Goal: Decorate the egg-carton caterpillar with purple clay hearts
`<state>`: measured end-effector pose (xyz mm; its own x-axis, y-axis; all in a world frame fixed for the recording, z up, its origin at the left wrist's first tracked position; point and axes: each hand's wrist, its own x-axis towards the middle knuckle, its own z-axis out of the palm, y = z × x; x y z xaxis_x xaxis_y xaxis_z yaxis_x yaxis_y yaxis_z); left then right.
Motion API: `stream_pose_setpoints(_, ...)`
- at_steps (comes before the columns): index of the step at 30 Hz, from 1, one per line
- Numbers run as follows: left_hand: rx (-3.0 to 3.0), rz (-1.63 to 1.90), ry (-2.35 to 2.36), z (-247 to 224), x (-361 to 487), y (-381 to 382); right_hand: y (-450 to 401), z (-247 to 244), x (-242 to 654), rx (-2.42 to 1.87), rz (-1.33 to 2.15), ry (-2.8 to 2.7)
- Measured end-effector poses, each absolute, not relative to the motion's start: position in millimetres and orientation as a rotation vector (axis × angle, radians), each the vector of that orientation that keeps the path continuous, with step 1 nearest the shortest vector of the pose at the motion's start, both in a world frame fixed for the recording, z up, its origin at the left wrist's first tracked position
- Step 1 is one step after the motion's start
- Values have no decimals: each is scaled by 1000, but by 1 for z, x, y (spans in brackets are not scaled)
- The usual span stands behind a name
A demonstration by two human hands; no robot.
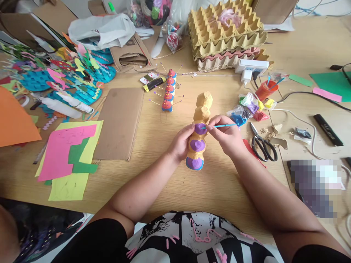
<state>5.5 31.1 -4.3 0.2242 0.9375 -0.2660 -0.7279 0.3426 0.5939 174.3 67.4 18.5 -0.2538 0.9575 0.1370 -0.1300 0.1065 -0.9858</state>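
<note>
A strip of egg carton cups [204, 102] is held over the table in front of me. Its lower bumps carry purple clay, with blue along the bottom edge, while the far cups are bare yellow-brown. My left hand [181, 143] grips the strip's left side. In my right hand [225, 134] is a thin blue modelling tool [223, 126], pinched between the fingers, its tip at the third purple patch from the bottom. Beyond the strip stands a finished-looking row of red and blue carton bumps [169, 91] with faces and pins sticking out.
Black-handled scissors [263, 144] and carton scraps lie at right, near bagged clay [244, 111] and an orange cup [265, 90]. Stacked egg trays [225, 36] stand behind. At left are cardboard [119, 122], coloured paper [63, 153] and glue bottles [57, 106].
</note>
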Motion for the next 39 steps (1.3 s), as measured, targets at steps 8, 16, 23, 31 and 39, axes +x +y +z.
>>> stream_pose_setpoints(8,382,1200,683,-4,7,32,66,19,173,-873,1360,-1353)
stream_pose_setpoints(16,383,1175,652,-3,7,32,65,21,172,-868,1363,-1363)
stream_pose_setpoints(23,341,1151,661,-2,5,32,65,19,174,-888,1263,-1465)
stream_pose_setpoints(31,393,1192,713,-3,6,30,65,20,173,-925,1303,-1400)
stream_pose_setpoints(39,409,1179,700,0,4,29,65,24,169,-894,1447,-1247)
